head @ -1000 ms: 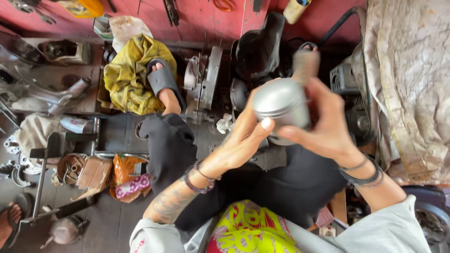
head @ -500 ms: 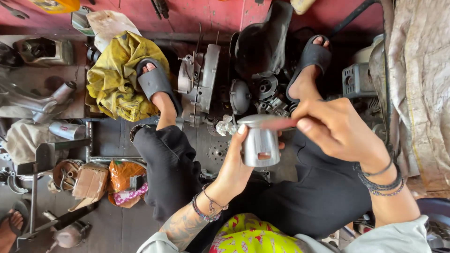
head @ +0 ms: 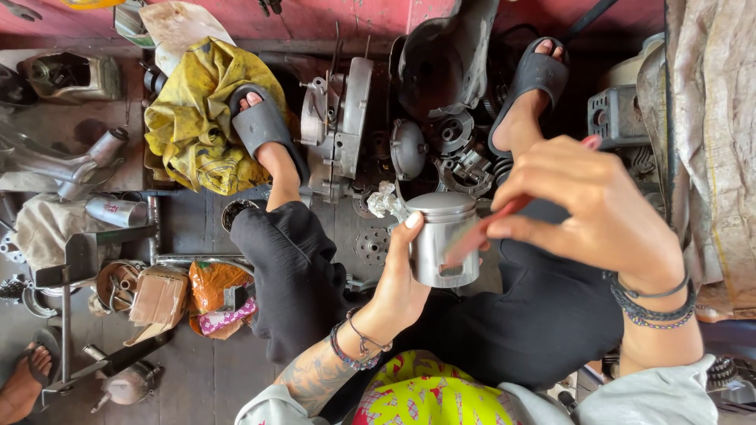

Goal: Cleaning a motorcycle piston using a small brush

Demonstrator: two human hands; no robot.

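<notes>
My left hand (head: 400,279) grips a grey metal piston (head: 443,238), held upright over my lap with its crown up. My right hand (head: 594,208) holds a thin red tool (head: 494,223) whose tip rests against the piston's side, near the opening in its skirt. Both wrists carry bracelets. My legs in black trousers stretch forward, with black sandals on both feet.
Engine parts lie on the floor ahead: a crankcase half (head: 339,126), a round cover (head: 408,148) and gears. A yellow rag (head: 197,118) sits by my left foot. Boxes and an orange bag (head: 213,287) lie at left. Another person's foot (head: 24,382) shows at bottom left.
The piston has come down from near my face to lap height and been turned upright. My right hand shifted from cupping it to working the red tool against its side.
</notes>
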